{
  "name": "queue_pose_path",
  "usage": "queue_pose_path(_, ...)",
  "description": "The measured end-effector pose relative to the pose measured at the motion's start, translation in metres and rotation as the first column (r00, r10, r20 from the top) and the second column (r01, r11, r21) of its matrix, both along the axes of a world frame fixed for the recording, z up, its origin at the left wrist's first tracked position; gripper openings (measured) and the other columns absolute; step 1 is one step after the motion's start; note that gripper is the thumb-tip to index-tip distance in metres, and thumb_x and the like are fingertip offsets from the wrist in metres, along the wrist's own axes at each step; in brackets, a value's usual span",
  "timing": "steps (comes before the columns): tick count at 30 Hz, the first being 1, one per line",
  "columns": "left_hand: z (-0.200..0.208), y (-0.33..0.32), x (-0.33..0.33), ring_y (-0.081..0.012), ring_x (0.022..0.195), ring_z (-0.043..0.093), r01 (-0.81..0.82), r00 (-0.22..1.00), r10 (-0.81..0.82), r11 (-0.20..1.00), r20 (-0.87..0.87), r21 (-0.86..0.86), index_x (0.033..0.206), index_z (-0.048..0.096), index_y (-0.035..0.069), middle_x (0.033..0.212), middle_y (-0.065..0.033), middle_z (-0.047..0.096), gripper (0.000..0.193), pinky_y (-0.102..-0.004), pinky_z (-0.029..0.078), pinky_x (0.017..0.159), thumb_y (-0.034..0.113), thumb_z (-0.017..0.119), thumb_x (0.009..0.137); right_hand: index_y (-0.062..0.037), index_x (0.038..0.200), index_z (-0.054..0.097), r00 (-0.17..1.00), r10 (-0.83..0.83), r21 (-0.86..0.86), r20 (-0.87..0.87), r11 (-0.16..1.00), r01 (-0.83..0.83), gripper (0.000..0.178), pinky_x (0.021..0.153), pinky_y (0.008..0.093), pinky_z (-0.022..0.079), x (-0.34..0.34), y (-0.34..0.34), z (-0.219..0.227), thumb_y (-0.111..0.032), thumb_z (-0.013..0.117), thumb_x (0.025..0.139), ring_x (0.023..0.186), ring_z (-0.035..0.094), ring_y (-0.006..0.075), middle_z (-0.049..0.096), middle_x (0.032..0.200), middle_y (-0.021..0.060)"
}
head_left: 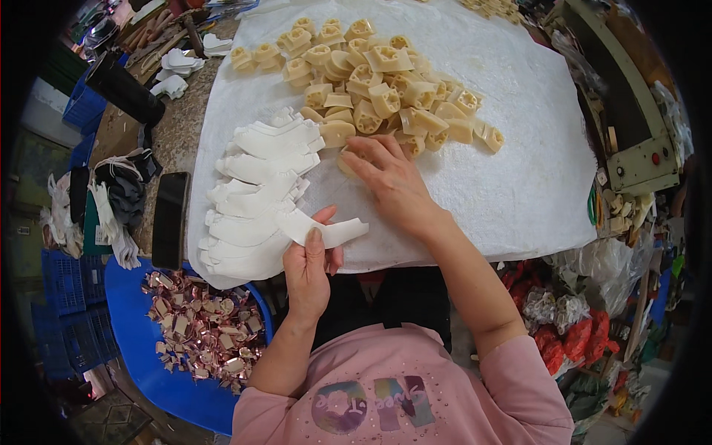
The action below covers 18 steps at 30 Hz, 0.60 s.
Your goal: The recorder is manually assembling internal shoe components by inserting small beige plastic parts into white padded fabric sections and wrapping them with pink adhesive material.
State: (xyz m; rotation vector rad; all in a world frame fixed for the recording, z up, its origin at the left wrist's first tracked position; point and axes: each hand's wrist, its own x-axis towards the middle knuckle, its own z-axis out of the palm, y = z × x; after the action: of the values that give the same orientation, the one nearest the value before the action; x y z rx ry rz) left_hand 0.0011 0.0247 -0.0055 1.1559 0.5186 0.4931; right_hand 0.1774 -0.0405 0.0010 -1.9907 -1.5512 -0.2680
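My left hand pinches a thin, curved white strip between thumb and fingers, just right of a fanned stack of similar white strips. Farther out, my right hand reaches to the near edge of a heap of cream moulded blocks, which look like hollow shoe heels with ribbed undersides. Its bent fingers close over one cream block, mostly covered by the hand. Both hands are over a white cloth-like sheet spread on the table.
Left of the sheet lie a black phone, gloves and a dark cylinder. Below them a blue tub holds many shiny pinkish pieces. A green-grey machine frame stands at the right, above plastic bags.
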Motion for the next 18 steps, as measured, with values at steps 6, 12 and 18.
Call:
queue_pose_path(6, -0.009, 0.005, -0.001, -0.0107, 0.067, 0.049, 0.052, 0.998, -0.053, 0.998, 0.018, 0.031, 0.126, 0.043, -0.005, 0.082, -0.0089, 0.057, 0.036, -0.0228, 0.039, 0.058, 0.017, 0.041, 0.097, -0.0108, 0.086, 0.061, 0.988, -0.128, 0.005, 0.082, 0.992, 0.128, 0.021, 0.083, 0.0434, 0.030, -0.008, -0.011, 0.005, -0.011, 0.064, 0.065, 0.093, 0.047, 0.0259, 0.052, 0.091, 0.0091)
queue_pose_path(12, -0.008, 0.005, 0.002, -0.0131, 0.082, 0.054, 0.101, 0.979, -0.072, 0.984, 0.192, -0.147, 0.127, 0.044, -0.005, 0.097, -0.0122, 0.059, 0.040, -0.0266, 0.042, 0.070, 0.023, 0.035, 0.100, -0.0120, 0.078, 0.061, 0.925, -0.365, -0.087, 0.103, 0.923, 0.374, 0.025, 0.077, 0.0389, 0.028, -0.018, -0.048, 0.006, -0.018, 0.072, 0.056, 0.082, 0.045, 0.0243, 0.045, 0.079, 0.0066)
queue_pose_path(18, -0.004, -0.002, 0.015, -0.0234, 0.098, 0.056, 0.060, 0.980, -0.019, 0.977, 0.198, -0.203, 0.129, 0.041, -0.003, 0.114, -0.0181, 0.056, 0.046, -0.0332, 0.043, 0.082, 0.030, 0.029, 0.100, -0.0099, 0.099, 0.062, 0.950, -0.295, -0.166, -0.104, 0.947, 0.276, 0.045, 0.082, 0.0418, 0.037, -0.023, -0.071, 0.010, -0.013, 0.075, 0.056, 0.092, 0.047, 0.0285, 0.052, 0.088, 0.0091)
